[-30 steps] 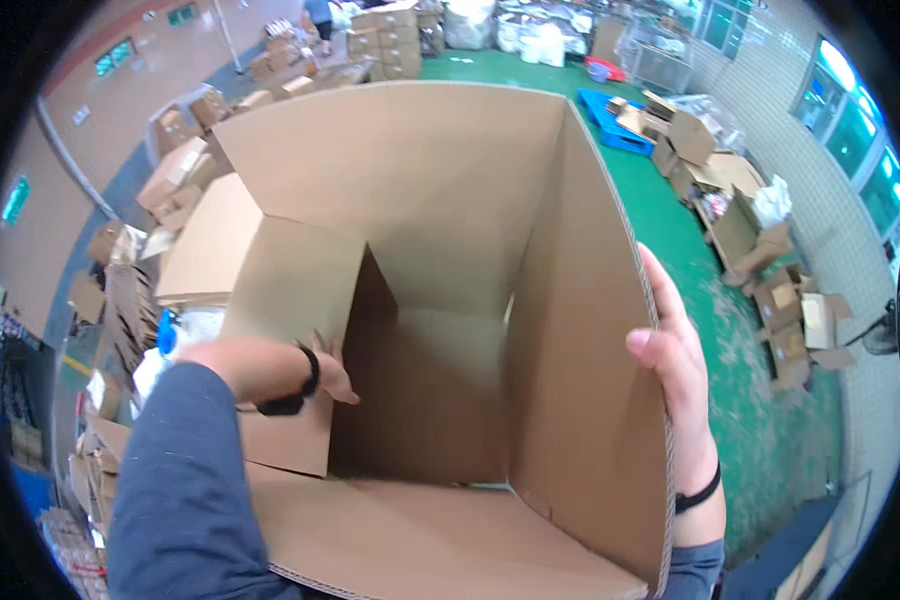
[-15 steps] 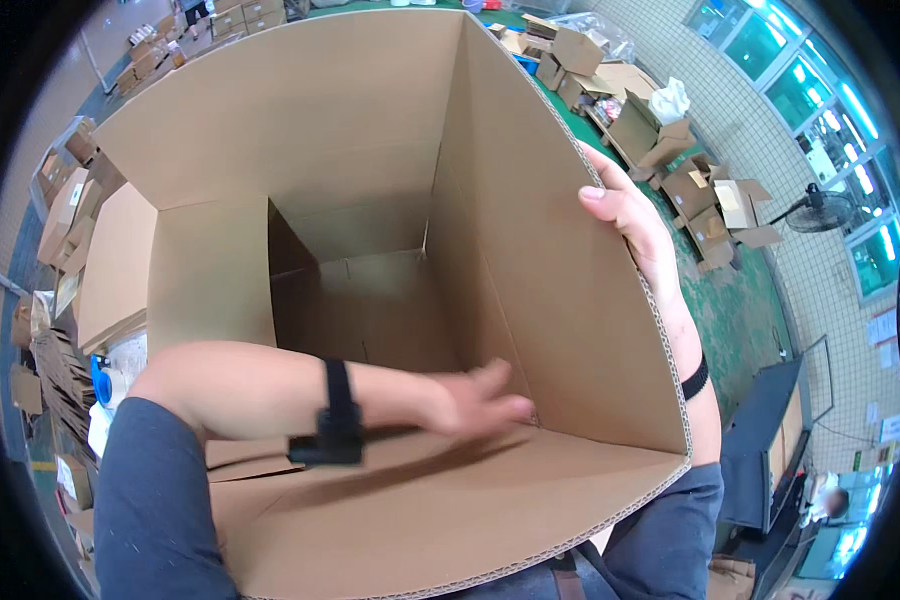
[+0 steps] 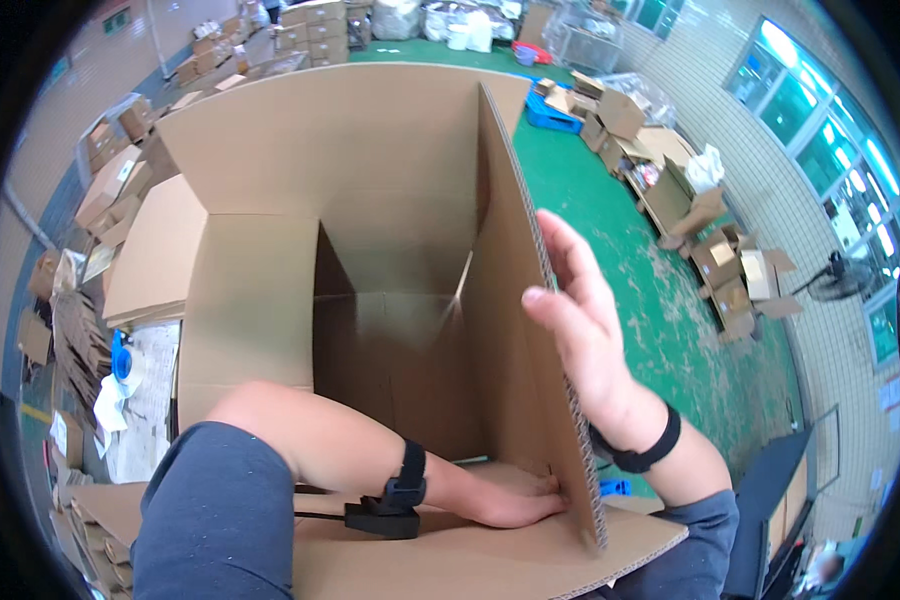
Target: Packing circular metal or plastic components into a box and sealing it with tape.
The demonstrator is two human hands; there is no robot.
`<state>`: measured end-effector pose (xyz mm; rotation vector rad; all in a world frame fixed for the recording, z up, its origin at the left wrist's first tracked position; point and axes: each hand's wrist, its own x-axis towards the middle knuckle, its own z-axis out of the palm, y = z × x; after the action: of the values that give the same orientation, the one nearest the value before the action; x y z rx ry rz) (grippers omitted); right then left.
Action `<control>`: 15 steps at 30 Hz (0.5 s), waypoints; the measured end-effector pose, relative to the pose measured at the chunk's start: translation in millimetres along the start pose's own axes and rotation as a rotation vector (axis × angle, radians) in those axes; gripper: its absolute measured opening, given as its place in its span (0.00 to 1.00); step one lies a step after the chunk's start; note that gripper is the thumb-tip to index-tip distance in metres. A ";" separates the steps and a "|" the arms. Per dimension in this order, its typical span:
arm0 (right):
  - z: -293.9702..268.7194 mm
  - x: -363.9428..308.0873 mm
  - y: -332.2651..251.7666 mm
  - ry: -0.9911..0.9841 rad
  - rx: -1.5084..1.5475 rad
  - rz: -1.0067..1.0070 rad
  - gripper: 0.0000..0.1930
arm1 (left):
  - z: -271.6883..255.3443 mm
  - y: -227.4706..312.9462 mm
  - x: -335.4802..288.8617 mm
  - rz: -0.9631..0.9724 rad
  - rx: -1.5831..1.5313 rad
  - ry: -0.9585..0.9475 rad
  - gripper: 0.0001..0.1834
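A large brown cardboard box [image 3: 400, 150] stands in front of me with its top flaps raised and its dim inside showing. My right hand [image 3: 590, 325] is at the outer edge of the right flap [image 3: 520, 290], thumb over the inner side and fingers behind it. My left arm reaches across the box, and my left hand [image 3: 510, 497] lies low in the near right corner. Its fingers stretch against the foot of the right flap, their tips partly hidden. Beneath that arm spreads the near flap [image 3: 440, 565]. A black strap with a small device sits on my left wrist.
Flat cardboard sheets [image 3: 155, 255] are stacked at the left beside a white surface with a blue-and-white roll [image 3: 120, 360]. Open cartons [image 3: 735, 270] line the right wall near a black fan [image 3: 840, 278]. Green floor [image 3: 650, 330] runs between them and the box.
My left hand has moved down and right, into the corner. The right flap has swung inward, parting from the near flap. My right hand has shifted left and lower in view.
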<state>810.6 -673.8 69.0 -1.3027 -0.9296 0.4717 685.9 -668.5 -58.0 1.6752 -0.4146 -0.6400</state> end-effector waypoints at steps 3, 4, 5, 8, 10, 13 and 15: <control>25.6 -10.8 21.1 -0.063 -0.375 -0.184 0.32 | -7.4 5.5 -21.6 0.038 0.024 -0.026 0.20; 37.0 -8.6 23.5 -0.082 -0.418 -0.191 0.32 | -12.4 13.3 -37.5 0.004 -0.062 -0.144 0.24; 45.1 -1.7 27.3 -0.069 -0.426 -0.172 0.31 | -16.3 18.4 -54.7 -0.030 -0.156 -0.254 0.28; 66.2 6.6 46.8 -0.136 -0.387 -0.176 0.34 | -15.9 -10.4 -122.8 0.081 -0.047 -0.130 0.34; 71.2 -0.8 54.0 -0.375 -0.630 -0.126 0.40 | -28.8 14.1 -172.7 -0.111 -0.010 -0.254 0.32; 64.9 -4.1 88.2 -0.768 -0.618 -0.057 0.46 | -82.4 137.6 -189.3 -0.516 0.450 -0.572 0.27; 79.3 -4.8 124.9 -0.900 -0.585 -0.006 0.48 | -73.6 133.2 -195.6 -0.263 0.492 -0.110 0.20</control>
<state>769.2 -599.1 -51.9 -1.6248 -1.9230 0.8513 588.3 -521.8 116.3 2.1920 -0.4598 -0.8765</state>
